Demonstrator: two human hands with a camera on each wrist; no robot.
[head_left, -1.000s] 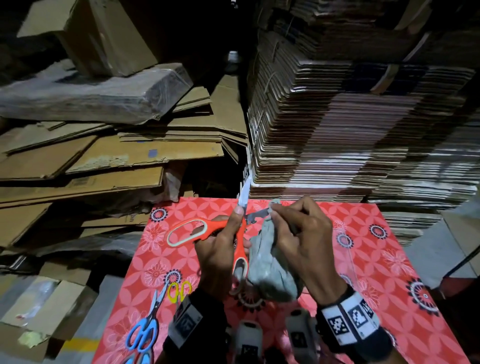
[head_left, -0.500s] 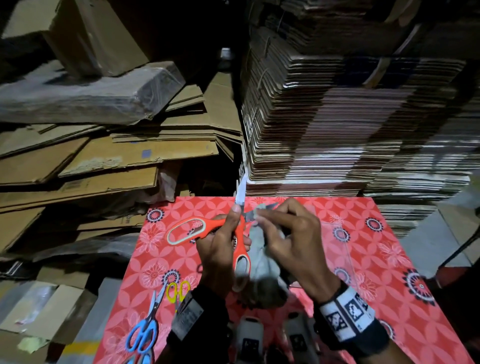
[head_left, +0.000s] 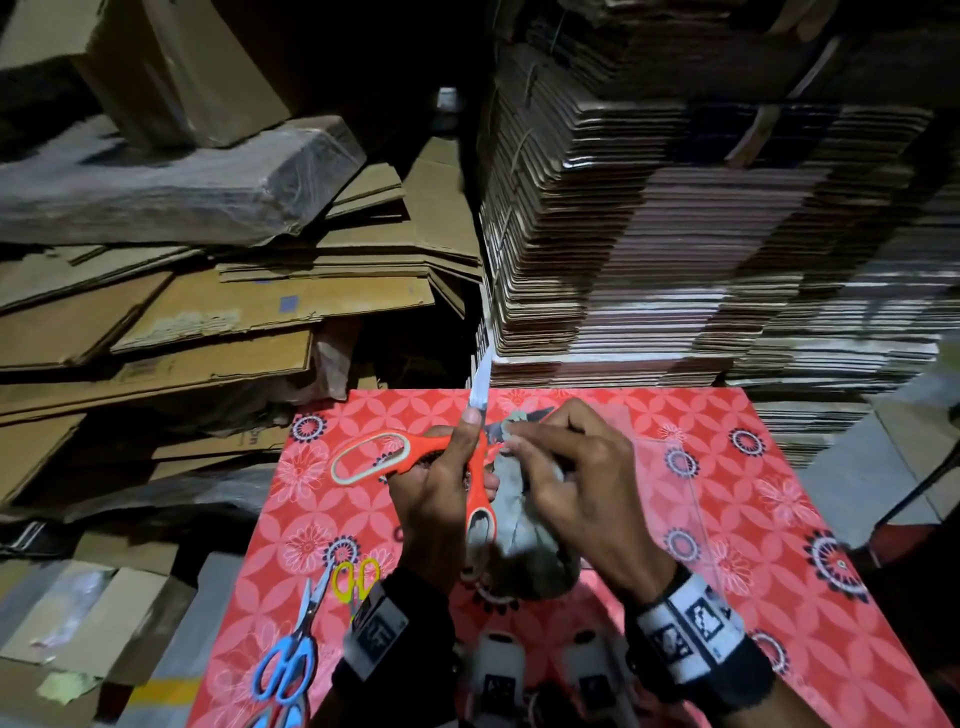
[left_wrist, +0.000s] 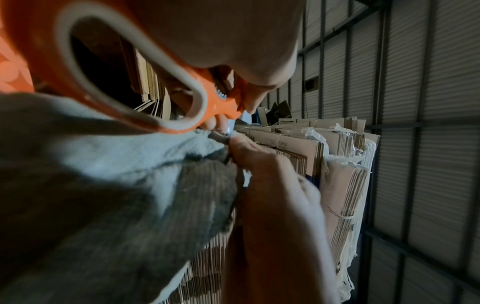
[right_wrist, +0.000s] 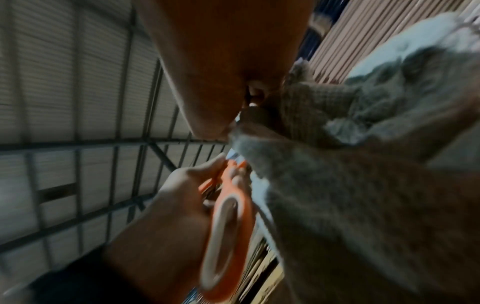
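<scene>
Blue scissors (head_left: 291, 660), yellow scissors (head_left: 356, 577) on table (head_left: 701, 467)

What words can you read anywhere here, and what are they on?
None reads clearly.
Print on the flat cardboard sheet: too faint.
Label on the cardboard bundle: too small.
Wrist band: square code marks, no words.
Orange scissors: no writing shows.

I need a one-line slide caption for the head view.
Left hand holds open orange scissors while right hand pinches a grey cloth on one blade.
</scene>
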